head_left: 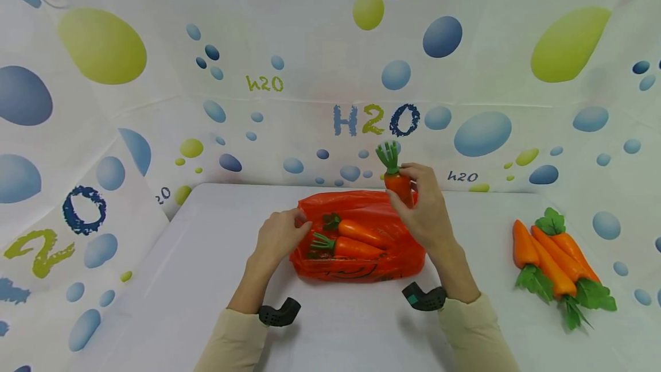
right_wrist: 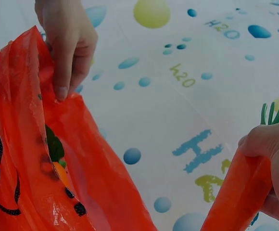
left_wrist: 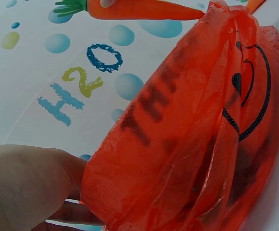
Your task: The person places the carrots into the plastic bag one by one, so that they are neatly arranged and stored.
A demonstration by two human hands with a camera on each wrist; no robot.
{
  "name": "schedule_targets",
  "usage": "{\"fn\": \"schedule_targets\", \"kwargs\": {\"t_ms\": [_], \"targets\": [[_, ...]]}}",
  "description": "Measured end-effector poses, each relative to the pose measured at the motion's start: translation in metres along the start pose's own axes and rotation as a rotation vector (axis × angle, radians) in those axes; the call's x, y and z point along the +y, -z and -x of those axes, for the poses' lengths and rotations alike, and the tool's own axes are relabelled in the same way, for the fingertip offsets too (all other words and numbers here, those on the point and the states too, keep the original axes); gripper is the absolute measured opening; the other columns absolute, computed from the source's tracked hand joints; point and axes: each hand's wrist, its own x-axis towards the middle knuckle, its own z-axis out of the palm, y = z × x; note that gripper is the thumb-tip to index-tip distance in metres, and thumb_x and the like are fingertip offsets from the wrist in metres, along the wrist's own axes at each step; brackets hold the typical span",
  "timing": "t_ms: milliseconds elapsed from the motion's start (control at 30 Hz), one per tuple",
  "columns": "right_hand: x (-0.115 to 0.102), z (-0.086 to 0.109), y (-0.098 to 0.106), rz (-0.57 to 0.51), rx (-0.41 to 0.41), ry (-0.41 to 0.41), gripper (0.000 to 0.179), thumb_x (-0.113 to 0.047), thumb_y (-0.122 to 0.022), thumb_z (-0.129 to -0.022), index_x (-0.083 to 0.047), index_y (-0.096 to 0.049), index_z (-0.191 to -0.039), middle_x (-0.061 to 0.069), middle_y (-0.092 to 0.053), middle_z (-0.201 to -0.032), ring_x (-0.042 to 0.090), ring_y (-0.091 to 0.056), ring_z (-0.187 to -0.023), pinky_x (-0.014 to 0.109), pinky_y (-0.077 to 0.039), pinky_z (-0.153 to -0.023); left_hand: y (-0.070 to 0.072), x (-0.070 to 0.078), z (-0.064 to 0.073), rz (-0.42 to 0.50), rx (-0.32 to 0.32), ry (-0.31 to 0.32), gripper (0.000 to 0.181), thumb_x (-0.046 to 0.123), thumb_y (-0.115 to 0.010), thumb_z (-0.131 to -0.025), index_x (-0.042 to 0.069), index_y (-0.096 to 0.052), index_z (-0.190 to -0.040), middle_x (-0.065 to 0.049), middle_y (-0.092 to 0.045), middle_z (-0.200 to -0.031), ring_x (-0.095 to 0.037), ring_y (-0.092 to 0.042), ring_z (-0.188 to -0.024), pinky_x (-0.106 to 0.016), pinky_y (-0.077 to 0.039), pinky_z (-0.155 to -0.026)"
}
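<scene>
Head view: gripping an orange carrot [head_left: 395, 185] between thumb and fingers of the right hand [head_left: 427, 205], just below its green stalks; holding it stalks uppermost, in line with the far right corner of a red plastic bag [head_left: 356, 270], toward the far edge of the worktop [head_left: 341, 326]. Curling the fingers of the left hand [head_left: 280, 235] at the bag's left end. Seeing two carrots [head_left: 358, 248] lying in the bag, tops turned left, and a pile of carrots [head_left: 555, 263] with leafy tops resting toward the worktop's right edge.

Left wrist view: tucking the left fingers behind the bag's film, losing sight of the fingertips and so not being able to tell their hold from here. Seeing black lettering on the bag, and the carrot's narrow end pointing toward its top.

Right wrist view: pinching the bag's rim with the left hand; wrapping the right thumb and fingers round the carrot's thick end. Judging by the smooth sheen, probably handling something light, stiff and slightly slippery, best taken round the thick shoulder rather than by the bendable-looking stalks. Expecting thin, limp, easily torn film in the bag, better pinched at the rim.
</scene>
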Motion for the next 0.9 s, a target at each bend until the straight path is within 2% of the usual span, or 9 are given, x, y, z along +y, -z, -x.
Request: {"fn": "schedule_targets", "kwargs": {"t_ms": [633,900], "targets": [[-0.0016,0.0018,-0.0073,-0.017,-0.047,0.048,0.052,0.0,-0.074,-0.086,0.002,-0.048,-0.13,0.019,-0.052,-0.137,0.032,-0.057,-0.125,0.049,-0.054,-0.097,0.0011,-0.0004,0.0003,-0.001,0.011,-0.018,0.021,0.027,-0.065,-0.094,0.009,-0.071,-0.103,-0.004,-0.069,-0.08,-0.016,-0.058,-0.066,-0.026,-0.051,-0.057],[-0.0032,0.0002,-0.0027,-0.07,0.006,0.063,0.051,0.003,-0.072,-0.086,0.003,-0.047,-0.13,0.02,-0.051,-0.14,0.033,-0.057,-0.127,0.049,-0.054,-0.096,0.0011,-0.0002,0.0003,0.002,0.015,-0.017,0.021,0.027,-0.065,-0.094,0.009,-0.071,-0.103,-0.005,-0.069,-0.08,-0.015,-0.058,-0.065,-0.026,-0.051,-0.056]]}}
